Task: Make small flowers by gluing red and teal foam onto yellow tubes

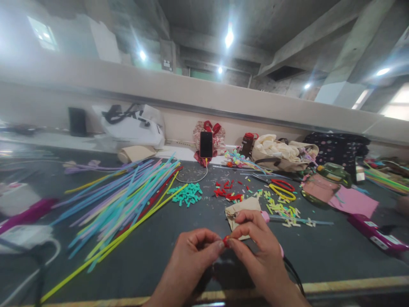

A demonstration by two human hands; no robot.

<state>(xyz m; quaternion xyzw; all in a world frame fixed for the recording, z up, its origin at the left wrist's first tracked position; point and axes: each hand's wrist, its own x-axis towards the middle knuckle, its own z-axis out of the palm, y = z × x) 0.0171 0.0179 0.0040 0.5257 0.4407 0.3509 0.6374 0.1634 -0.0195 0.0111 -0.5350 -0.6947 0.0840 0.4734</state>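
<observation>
Pinching with the fingers (217,246) of both hands, thumb against fingertips on each side, and grasping between them one small red piece (226,241) low over the near part of the dark desk (143,273). Holding the left hand (194,251) and the right hand (260,238) close together, with the fingertips around the red piece; hiding much of it, so cannot tell its exact shape.

Can see just behind the right hand, and partly covered by it, a beige cloth (236,209), with a pink part (265,216) beside it and a black cable (294,273) running down toward the near edge. Find beyond the hands, in separate loose heaps, short turquoise pieces (187,195), short red pieces (228,191) and, off to the right, short yellow and pale pieces (279,209). Note near these last ones a pair of scissors (282,189) with red and yellow handles.

See on the left a broad fan of long fuzzy stems (128,213), mostly blue, with pale, yellow and red ones among them. Farther back, can make out an upright phone (206,145) with a white cable (204,175), a dark bottle (247,145) with a red lid and a cream bag (275,153) full of cloth. Find toward the right a pink sheet (358,202) and, nearer, a purple object (377,234).
</observation>
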